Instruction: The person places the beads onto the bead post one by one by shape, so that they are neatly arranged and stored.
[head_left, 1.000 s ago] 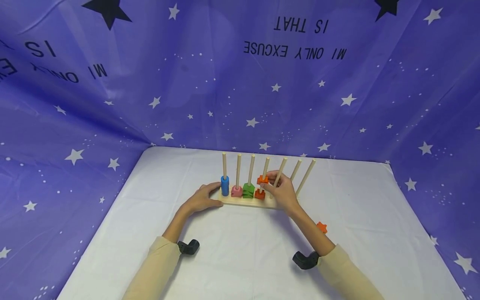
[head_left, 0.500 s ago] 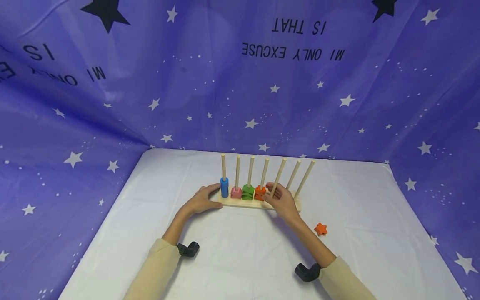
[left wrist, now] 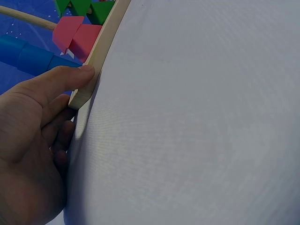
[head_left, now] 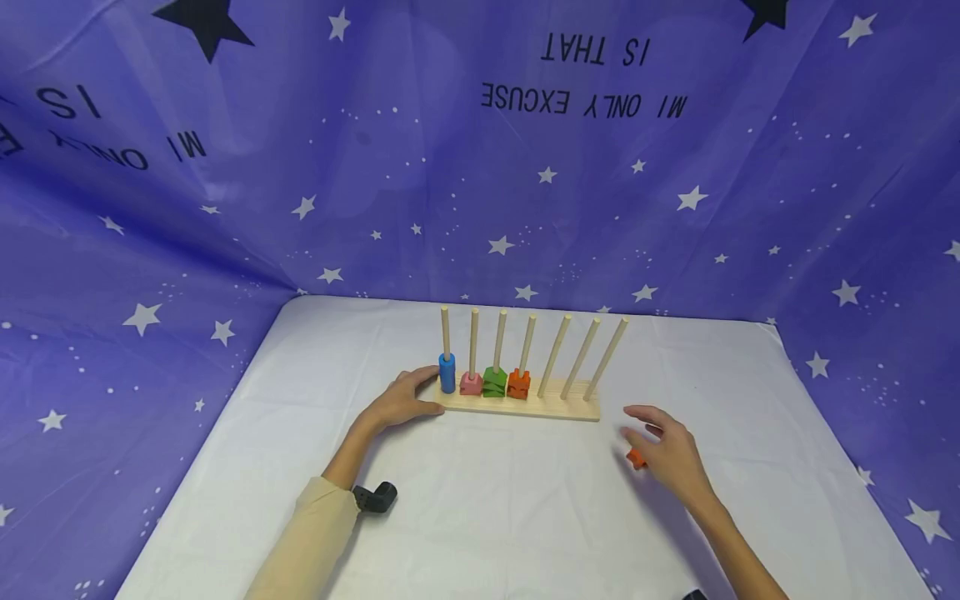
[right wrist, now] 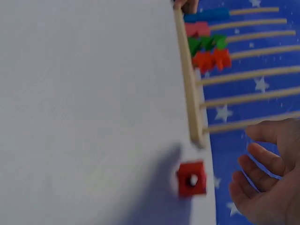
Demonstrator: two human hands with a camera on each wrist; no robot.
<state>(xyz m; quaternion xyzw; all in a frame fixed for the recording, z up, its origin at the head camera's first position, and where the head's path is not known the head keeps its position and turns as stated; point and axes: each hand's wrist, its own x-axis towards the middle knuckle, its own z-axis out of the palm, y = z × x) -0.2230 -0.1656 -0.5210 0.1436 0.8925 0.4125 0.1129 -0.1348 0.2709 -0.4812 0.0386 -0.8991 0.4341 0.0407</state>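
A wooden peg board (head_left: 555, 408) with several upright pegs stands on the table. Its left end is held by my left hand (head_left: 401, 400), the thumb (left wrist: 70, 79) on the front edge and the other fingers partly hidden at the end. From left, the pegs carry blue cylinders (head_left: 447, 373), pink pieces (head_left: 471, 384), green pieces (head_left: 495, 382) and orange stars (head_left: 519, 385); three pegs on the right are bare. Over a loose orange star (head_left: 637, 458) hovers my right hand (head_left: 671, 454), fingers spread and holding nothing. In the right wrist view that star (right wrist: 197, 185) lies apart from the fingers.
White cloth (head_left: 510, 517) covers the table. Behind and beside it hangs a purple curtain (head_left: 450, 167) printed with stars and letters. A black wrist mount (head_left: 377, 497) sticks out from the left forearm.
The orange star in my right hand slid down its peg onto the one below. My right hand let it go and moved right, over the loose star. My left hand stayed on the board.
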